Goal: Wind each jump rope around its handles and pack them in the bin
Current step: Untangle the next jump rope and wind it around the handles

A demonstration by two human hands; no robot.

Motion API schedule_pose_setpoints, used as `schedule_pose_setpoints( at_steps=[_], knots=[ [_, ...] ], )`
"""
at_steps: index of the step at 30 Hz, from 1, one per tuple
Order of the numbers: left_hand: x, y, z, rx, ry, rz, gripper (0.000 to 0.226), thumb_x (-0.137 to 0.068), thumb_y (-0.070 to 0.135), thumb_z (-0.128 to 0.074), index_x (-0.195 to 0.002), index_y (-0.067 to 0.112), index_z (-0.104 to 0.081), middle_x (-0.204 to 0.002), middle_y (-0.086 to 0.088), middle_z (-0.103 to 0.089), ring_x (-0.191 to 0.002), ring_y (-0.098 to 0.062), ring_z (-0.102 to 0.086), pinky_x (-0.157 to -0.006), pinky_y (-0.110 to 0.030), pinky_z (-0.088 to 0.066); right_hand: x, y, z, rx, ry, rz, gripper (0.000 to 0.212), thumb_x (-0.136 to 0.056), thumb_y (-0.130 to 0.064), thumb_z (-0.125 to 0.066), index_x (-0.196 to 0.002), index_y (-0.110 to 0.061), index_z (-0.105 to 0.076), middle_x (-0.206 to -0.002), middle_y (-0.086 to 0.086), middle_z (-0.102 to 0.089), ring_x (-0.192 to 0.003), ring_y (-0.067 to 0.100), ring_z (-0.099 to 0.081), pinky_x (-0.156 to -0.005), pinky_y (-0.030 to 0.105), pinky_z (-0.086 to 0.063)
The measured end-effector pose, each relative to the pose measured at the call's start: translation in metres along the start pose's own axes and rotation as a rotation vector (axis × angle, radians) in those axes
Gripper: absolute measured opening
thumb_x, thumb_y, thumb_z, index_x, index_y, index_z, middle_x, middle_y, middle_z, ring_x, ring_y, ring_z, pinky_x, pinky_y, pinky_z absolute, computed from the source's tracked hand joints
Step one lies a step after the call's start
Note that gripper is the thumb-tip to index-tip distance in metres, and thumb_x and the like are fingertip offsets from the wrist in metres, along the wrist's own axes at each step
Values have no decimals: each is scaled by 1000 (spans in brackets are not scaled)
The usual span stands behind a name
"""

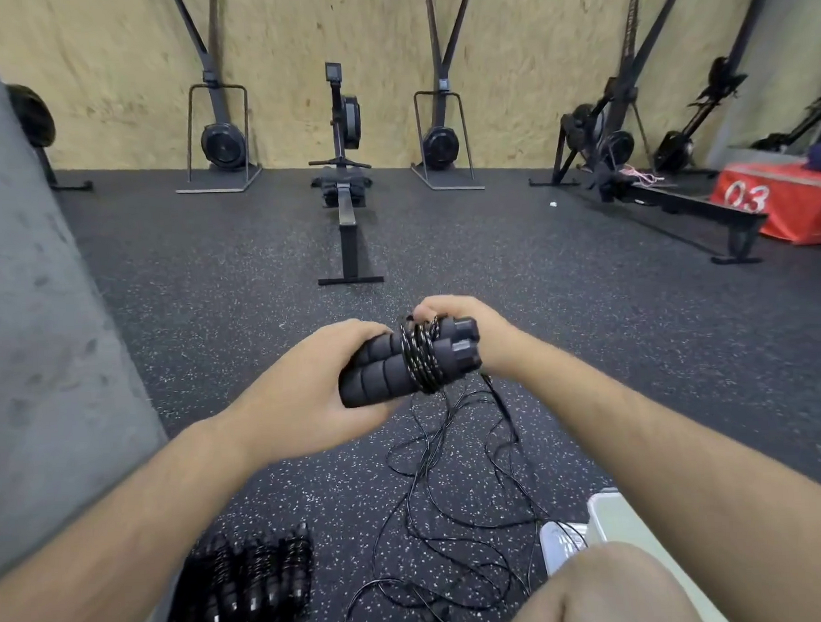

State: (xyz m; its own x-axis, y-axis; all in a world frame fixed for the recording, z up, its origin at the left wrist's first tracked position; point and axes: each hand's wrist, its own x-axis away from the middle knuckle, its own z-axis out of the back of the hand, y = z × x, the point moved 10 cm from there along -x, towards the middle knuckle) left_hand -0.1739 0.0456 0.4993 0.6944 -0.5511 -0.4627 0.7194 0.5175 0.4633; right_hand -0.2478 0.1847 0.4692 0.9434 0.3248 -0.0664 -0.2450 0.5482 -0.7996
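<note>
The handles point(402, 363) sit side by side out front, with a few turns of rope point(423, 357) around their middle. Biggest risk is probably the coil sliding off or loosening if tension drops, since lots of slack still trails onto the floor point(209, 321) below the handles and could tangle. Left hand point(318, 401) is wrapped around the handles' foam ends. Right hand point(462, 327) pinches the rope on top of them, wrist bent inward.

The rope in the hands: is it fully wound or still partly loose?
Partly loose. A few turns of rope circle the paired handles, but cord trails down from them into a loose tangle on the floor.
</note>
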Motion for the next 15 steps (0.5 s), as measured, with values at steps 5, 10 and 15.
schedule_pose_setpoints(
  at_steps=[5,10,15],
  knots=[
    [-6,-42,14,-303,145,175,33,-74,33,-69,-104,30,-56,-97,14,-56,-94,-13,-53,-76,-31,-43,34,36,-71,161,-2,-55,39,-107,-44,-32,-88,-25,-60,-76,-2,-60,-68,17,-55,-78,49,-53],
    [-7,-94,6,-650,43,262,32,-76,37,-71,-99,20,-56,-95,0,-57,-94,-27,-56,-77,-41,-49,70,22,-103,290,-22,-22,38,-106,-47,-29,-98,-18,-54,-80,2,-61,-71,21,-57,-70,41,-49],
    [-9,-96,-10,-724,28,155,35,-71,34,-77,-93,18,-56,-88,-1,-58,-84,-29,-59,-67,-40,-50,77,-25,-72,491,116,136,25,-106,-36,-36,-87,-21,-43,-76,-4,-54,-68,23,-51,-63,41,-40]
  ],
)
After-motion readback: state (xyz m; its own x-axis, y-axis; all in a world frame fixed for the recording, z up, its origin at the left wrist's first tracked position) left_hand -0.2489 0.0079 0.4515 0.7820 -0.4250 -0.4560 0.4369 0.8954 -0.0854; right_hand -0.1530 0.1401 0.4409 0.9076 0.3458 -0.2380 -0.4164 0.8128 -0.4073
